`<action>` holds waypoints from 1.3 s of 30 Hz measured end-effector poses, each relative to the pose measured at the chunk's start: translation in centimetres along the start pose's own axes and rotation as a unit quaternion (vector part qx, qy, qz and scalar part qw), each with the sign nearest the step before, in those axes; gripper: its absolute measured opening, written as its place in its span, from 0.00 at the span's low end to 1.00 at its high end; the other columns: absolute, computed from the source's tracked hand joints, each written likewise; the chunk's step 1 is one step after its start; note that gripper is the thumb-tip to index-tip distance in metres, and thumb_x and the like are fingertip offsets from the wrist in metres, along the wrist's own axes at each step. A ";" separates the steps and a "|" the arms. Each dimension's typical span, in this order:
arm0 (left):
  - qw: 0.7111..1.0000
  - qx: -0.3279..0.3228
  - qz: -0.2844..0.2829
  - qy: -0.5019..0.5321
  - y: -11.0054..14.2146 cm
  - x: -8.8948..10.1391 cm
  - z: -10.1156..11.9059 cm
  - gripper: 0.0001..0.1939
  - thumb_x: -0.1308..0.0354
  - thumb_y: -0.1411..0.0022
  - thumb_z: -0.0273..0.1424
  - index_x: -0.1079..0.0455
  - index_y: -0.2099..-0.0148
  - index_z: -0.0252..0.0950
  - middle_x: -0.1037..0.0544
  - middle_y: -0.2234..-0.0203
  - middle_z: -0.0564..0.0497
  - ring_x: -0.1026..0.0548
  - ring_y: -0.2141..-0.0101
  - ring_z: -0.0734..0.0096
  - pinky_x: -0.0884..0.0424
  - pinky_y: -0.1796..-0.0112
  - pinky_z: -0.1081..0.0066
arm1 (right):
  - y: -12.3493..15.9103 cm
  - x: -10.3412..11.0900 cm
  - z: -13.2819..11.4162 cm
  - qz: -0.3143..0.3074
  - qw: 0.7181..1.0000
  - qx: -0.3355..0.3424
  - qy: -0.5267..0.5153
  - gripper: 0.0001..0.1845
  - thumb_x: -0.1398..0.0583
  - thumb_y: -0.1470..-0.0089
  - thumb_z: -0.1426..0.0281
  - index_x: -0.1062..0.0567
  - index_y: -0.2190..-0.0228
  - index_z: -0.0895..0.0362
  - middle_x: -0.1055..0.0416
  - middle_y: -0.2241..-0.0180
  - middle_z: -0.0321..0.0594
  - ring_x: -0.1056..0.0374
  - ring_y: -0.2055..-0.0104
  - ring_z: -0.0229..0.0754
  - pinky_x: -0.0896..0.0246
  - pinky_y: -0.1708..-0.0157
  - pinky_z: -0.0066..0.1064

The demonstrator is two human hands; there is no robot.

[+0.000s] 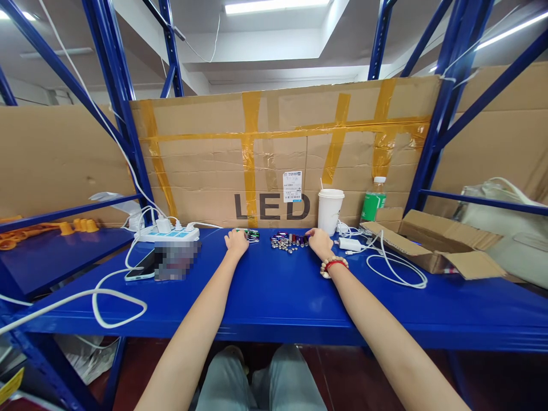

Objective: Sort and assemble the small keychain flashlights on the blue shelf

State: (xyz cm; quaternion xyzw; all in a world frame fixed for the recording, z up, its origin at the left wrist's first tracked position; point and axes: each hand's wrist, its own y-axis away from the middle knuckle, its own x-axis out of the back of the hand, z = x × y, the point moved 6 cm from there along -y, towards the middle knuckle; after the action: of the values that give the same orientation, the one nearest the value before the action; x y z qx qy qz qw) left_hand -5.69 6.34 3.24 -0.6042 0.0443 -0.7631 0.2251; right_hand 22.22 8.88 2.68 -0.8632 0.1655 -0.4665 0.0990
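My left hand (237, 242) rests on the blue tabletop with its fingers curled, beside a small bunch of shiny, slim tube-like pieces (253, 235). What those fingers hold, if anything, is hidden. My right hand (320, 244), with a beaded bracelet and red cord at the wrist, has its fingers drawn together at the right end of a row of short, dark, coloured cylinders (295, 240). Its fingertips meet the last dark piece, but the grip is too small to make out. Several small silvery pieces (285, 244) lie loose between my hands.
A white paper cup (330, 211) and a green-labelled bottle (374, 200) stand behind my right hand. White cables (400, 274) and an open cardboard box (436, 242) lie to the right. Leftward are a power strip (169, 233) and a phone (143, 267). A taped cardboard wall (205, 171) closes the back.
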 end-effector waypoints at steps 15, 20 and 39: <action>0.997 -0.046 0.001 -0.056 0.0 -0.6 0.4 0.11 0.49 0.41 0.31 0.30 0.58 0.37 0.33 0.52 0.38 0.39 0.49 0.52 0.45 0.52 0.59 | 2.7 -0.6 -5.0 0.060 0.984 0.159 -0.058 0.16 0.50 0.49 0.77 0.24 0.71 0.53 0.29 0.64 0.34 0.34 0.60 0.37 0.44 0.67 0.25; 0.997 -0.054 -0.005 -0.054 0.0 -0.8 0.5 0.11 0.50 0.40 0.32 0.28 0.60 0.36 0.31 0.54 0.37 0.38 0.50 0.51 0.45 0.53 0.58 | 3.2 -0.9 -5.9 0.045 0.981 0.179 -0.062 0.15 0.50 0.50 0.77 0.24 0.72 0.53 0.29 0.64 0.33 0.34 0.61 0.37 0.45 0.67 0.26; 0.977 -0.132 0.070 0.149 1.4 2.0 4.2 0.10 0.57 0.35 0.32 0.35 0.61 0.37 0.24 0.65 0.46 0.27 0.63 0.63 0.39 0.65 0.69 | 3.2 -1.2 -6.0 0.035 0.976 0.198 -0.081 0.15 0.47 0.52 0.79 0.24 0.68 0.53 0.29 0.64 0.34 0.34 0.66 0.36 0.44 0.69 0.26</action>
State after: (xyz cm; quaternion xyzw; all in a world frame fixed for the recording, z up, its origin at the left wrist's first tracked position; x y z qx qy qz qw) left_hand -1.62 5.14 5.68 -0.5038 0.2201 -0.8141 0.1872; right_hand 15.92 6.24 3.98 -0.8551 0.0918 -0.4147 0.2974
